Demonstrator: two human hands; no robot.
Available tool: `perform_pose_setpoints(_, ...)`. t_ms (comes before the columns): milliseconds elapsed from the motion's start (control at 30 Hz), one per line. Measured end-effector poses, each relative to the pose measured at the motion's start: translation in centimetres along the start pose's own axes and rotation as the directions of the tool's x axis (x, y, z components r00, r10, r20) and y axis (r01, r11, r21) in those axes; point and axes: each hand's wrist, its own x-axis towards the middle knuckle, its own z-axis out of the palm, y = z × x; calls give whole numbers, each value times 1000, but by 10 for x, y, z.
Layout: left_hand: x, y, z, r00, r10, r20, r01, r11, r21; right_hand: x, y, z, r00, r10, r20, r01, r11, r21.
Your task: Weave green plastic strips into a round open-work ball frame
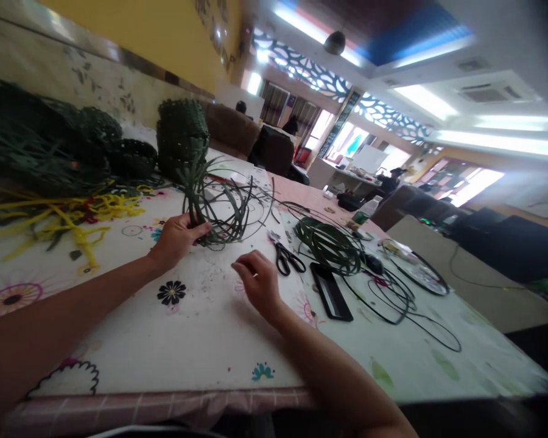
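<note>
L hand (173,240) gripping green strips (193,193), R hand (261,285) apart, fingertips together — loose ends curling nr scissors (282,247) could snag.

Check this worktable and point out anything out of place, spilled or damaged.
Nothing is plainly spilled or damaged. The yellow strips look messiest, sprawling in a loose tangle at far left, unlike the coiled green strips beside the scissors.

On the surface (187,353), scissors (283,255) lie between the bundle of strips (200,210) and a coil (322,242). A basket (182,131) stands behind the bundle, with loose ribbons (80,243) to the left.
</note>
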Motion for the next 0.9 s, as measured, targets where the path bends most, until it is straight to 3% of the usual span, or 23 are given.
perform_pose_setpoints(100, -10, -1, 7, 993, 48, 112, -51, 998, 23, -3, -4, 2, 964, -203, 174, 249, 919, -306)
perform_pose_setpoints(200, -21, -2, 14, 961, 102, 256, -109, 994, 14, -1, 0, 2, 959, -153, 238, 258, 816, -517)
perform_pose_setpoints(300, -25, -3, 17, 949, 113, 295, -125, 992, 22, 2, 5, 0, 956, -114, 271, 268, 718, -642)
perform_pose_setpoints(433, -26, -1, 18, 963, 59, 264, -56, 998, -20, 2, 5, 0, 946, -134, 295, 310, 639, -705)
perform_pose_setpoints(600, -26, -2, 20, 968, -18, 249, 44, 994, -100, 0, 2, -1, 905, -69, 421, 384, 561, -733)
perform_pose_setpoints(767, -30, -3, 21, 955, 17, 296, 1, 998, -61, -2, 5, 1, 914, -80, 399, 371, 565, -737)
perform_pose_setpoints(900, -34, 0, 17, 927, 39, 372, -43, 999, 4, -5, 8, 3, 887, -79, 454, 421, 540, -729)
